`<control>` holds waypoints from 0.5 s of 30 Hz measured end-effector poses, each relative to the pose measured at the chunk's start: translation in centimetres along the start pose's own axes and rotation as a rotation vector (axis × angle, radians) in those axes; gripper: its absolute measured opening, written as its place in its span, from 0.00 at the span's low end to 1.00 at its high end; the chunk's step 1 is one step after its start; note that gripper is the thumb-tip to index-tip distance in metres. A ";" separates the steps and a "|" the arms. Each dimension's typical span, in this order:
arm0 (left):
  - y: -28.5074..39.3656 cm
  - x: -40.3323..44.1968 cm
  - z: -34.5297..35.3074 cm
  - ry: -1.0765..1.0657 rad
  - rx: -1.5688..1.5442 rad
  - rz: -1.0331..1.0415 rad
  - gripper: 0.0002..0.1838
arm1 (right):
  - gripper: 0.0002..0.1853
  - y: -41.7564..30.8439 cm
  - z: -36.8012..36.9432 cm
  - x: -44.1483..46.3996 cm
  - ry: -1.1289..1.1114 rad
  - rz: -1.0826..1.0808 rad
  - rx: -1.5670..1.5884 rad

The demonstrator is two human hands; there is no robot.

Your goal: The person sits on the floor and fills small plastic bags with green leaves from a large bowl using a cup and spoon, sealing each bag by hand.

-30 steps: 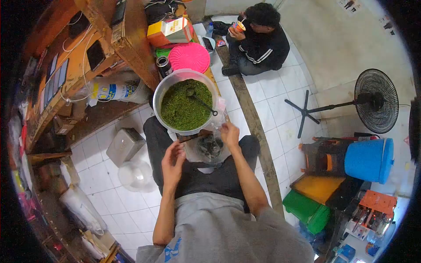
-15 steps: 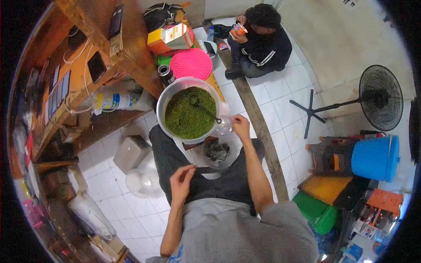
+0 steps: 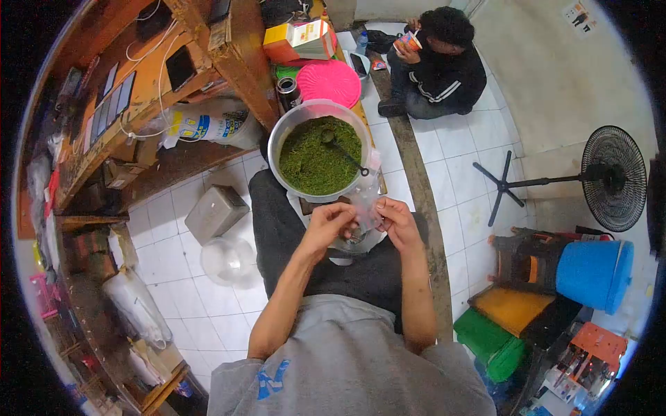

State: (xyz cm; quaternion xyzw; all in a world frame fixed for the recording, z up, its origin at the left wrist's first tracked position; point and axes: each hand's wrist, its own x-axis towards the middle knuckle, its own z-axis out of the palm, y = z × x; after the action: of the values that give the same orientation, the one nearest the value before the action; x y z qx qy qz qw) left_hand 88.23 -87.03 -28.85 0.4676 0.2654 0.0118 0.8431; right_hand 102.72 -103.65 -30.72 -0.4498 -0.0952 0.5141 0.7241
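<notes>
A clear plastic bag (image 3: 365, 201) hangs between my two hands, just below a large tub. My right hand (image 3: 397, 218) pinches its right edge. Thumb and fingertips pressed together, my left hand (image 3: 331, 225) is at the bag's left side. The tub (image 3: 277, 170) holds shredded green leaves (image 3: 312, 163), with a dark spoon (image 3: 347, 154) lying on them, its handle over the rim. Partly hidden under my hands, a clear round container (image 3: 368, 243) sits between my legs.
A pink lid (image 3: 329, 82) and an open can (image 3: 287, 90) are beyond the tub. Another person (image 3: 444, 66) sits at the upper right with a cup (image 3: 408, 43). A fan (image 3: 614, 178) and blue bucket (image 3: 593, 274) stand right; a clear bowl (image 3: 226, 261) lies left.
My left hand has risen from my lap to the plastic bag. My right hand has come inward with the bag, so both hands are now close together below the tub.
</notes>
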 end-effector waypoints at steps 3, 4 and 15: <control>1.2 -1.1 0.1 0.064 -0.024 -0.018 0.11 | 0.08 -0.7 1.2 0.2 0.004 0.023 -0.063; 1.4 -1.3 0.1 0.089 0.018 0.006 0.11 | 0.08 -0.6 1.2 0.4 0.001 0.025 -0.063; -0.4 -1.2 -0.6 0.263 0.108 0.193 0.04 | 0.22 -2.5 9.3 -0.8 0.178 -0.395 -1.023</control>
State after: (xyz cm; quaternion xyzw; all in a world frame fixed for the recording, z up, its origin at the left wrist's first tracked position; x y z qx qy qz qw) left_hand 86.86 -87.09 -28.91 0.5300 0.3276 0.1393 0.7697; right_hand 98.46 -99.31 -23.23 -0.7592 -0.3537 0.2168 0.5015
